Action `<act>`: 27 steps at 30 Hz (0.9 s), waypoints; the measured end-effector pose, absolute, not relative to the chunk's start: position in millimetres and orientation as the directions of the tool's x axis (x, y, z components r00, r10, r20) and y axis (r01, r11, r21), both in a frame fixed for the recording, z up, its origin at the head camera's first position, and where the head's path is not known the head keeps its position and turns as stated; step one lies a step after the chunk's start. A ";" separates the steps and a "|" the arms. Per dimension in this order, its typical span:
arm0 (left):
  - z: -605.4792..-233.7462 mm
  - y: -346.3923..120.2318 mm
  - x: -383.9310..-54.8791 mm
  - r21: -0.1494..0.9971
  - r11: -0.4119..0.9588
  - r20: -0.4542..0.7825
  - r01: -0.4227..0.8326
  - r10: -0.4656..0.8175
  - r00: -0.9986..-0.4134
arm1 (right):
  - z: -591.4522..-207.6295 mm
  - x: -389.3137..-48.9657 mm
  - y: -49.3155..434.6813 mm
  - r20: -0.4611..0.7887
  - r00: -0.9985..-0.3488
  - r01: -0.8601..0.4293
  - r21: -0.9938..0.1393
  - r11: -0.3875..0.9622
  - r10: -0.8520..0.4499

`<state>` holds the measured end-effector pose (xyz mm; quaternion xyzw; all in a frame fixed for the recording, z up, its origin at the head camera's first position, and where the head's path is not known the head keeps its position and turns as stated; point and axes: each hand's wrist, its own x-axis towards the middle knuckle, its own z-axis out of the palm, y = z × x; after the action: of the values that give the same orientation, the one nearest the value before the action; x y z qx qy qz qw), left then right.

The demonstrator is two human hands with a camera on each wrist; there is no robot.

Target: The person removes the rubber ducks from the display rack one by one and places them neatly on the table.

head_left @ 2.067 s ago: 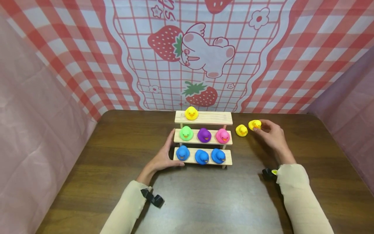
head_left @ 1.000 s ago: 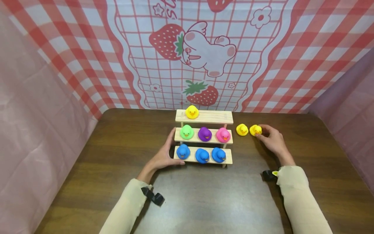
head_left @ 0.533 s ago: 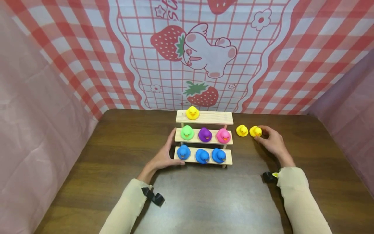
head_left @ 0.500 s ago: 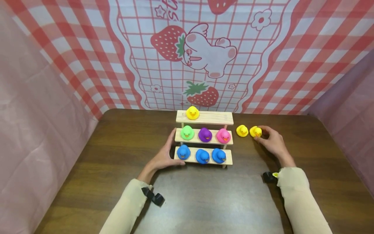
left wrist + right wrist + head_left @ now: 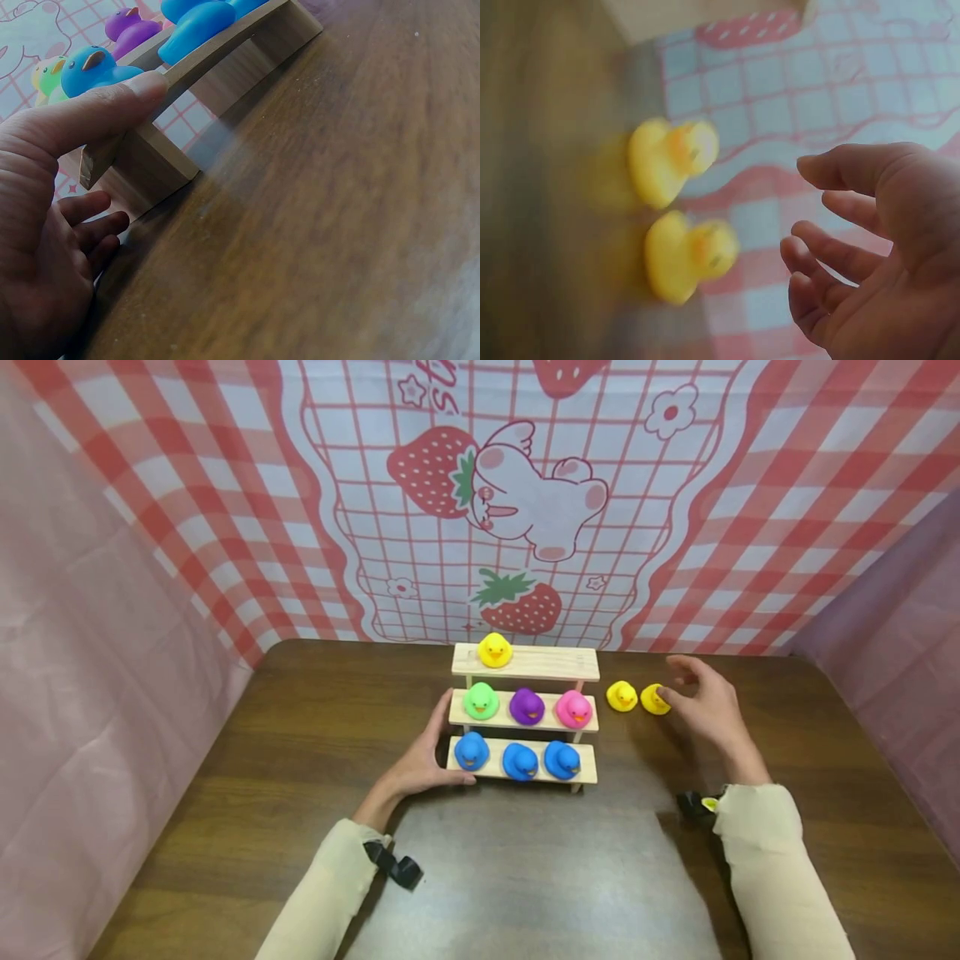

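A three-step wooden display stand [image 5: 536,662] carries small rubber ducks. My left hand [image 5: 414,767] holds it at the left end; in the left wrist view the thumb [image 5: 112,109] lies along the bottom step's front edge and the other fingers curl beside the leg. On the table right of the stand sit two yellow ducks, a nearer one [image 5: 621,697] and a farther one [image 5: 654,700]. My right hand [image 5: 708,706] is just right of the farther duck, fingers parted and holding nothing. In the right wrist view, a gap shows between hand and both ducks.
On the top step is one yellow duck [image 5: 495,651], at the left. Green [image 5: 480,702], purple [image 5: 527,707] and pink [image 5: 573,710] ducks line the middle step. Three blue ducks [image 5: 521,762] stand on the bottom one. A strawberry-print cloth [image 5: 517,606] hangs behind the table.
The right hand lowered a yellow duck to the table beside the other one, then let go and drew back to the right. The left hand stays on the stand.
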<state>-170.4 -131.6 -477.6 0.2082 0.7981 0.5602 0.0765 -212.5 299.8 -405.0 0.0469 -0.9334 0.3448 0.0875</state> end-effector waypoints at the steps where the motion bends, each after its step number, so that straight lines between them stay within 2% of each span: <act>1: -477.5 -131.7 -170.3 0.926 0.286 0.111 0.246 0.417 -0.902 | -400.2 -212.7 296.0 0.207 -0.978 -0.155 -0.640 0.753 -0.025; 13: -477.9 -131.3 -171.1 0.931 0.275 0.108 0.240 0.418 -0.902 | -356.0 -214.2 240.2 0.313 -0.946 -0.280 -0.676 0.682 -0.077; 27: -477.9 -131.0 -170.8 0.928 0.288 0.103 0.237 0.413 -0.905 | -333.4 -224.4 174.8 0.315 -0.924 -0.382 -0.717 0.583 -0.218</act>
<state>-170.8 -131.0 -477.9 0.2035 0.7985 0.5611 0.0784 -224.4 174.8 -333.4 0.1697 -0.8843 0.4241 0.0967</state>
